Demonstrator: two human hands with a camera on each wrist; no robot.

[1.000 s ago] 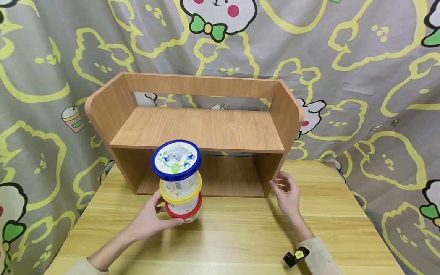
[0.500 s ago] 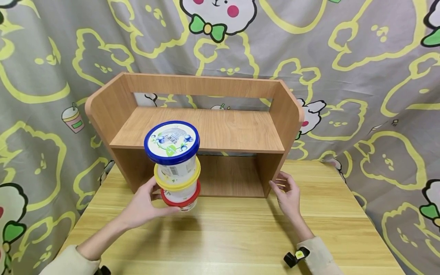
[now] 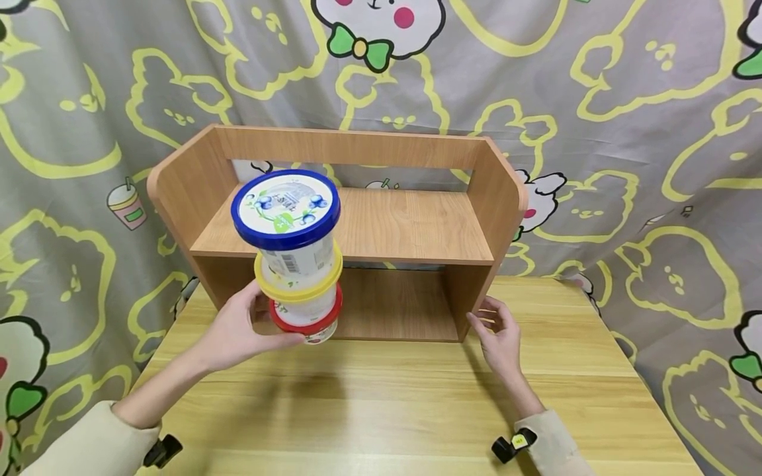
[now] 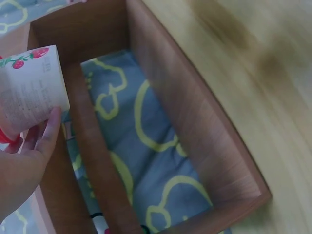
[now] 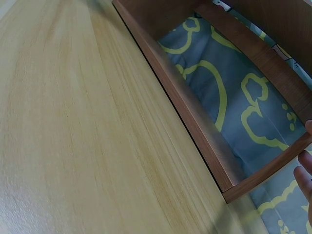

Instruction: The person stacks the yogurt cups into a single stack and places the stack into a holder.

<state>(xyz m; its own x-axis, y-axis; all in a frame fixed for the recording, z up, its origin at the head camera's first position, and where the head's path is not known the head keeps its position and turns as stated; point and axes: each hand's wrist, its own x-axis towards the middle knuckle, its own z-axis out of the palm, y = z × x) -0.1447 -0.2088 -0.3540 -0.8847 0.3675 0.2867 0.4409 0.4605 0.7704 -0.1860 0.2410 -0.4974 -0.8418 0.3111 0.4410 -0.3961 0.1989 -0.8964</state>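
Observation:
Three white plastic tubs stand stacked and slightly tilted in the air before the shelf. On top is the blue-lidded tub point(image 3: 287, 203), then the yellow-lidded tub point(image 3: 297, 284), then the red-lidded tub point(image 3: 306, 312) at the bottom. My left hand point(image 3: 232, 334) grips that lowest tub from the left, its thumb across the front. Strawberries are printed on its side in the left wrist view. My right hand point(image 3: 497, 337) holds the front edge of the right side panel point(image 3: 473, 301) of the wooden desk shelf point(image 3: 357, 225), thumb and fingers on either side.
The shelf has an upper board point(image 3: 405, 221) with raised sides and a back rail point(image 3: 357, 147). Beneath lies a lower compartment point(image 3: 399, 304). It stands on a wooden table point(image 3: 405, 410), with a patterned curtain point(image 3: 595, 152) behind and at both sides.
My left hand has raised the stack of tubs off the table and moved it up and slightly left, the blue lid now overlapping the upper board. My right hand stays on the shelf's side panel.

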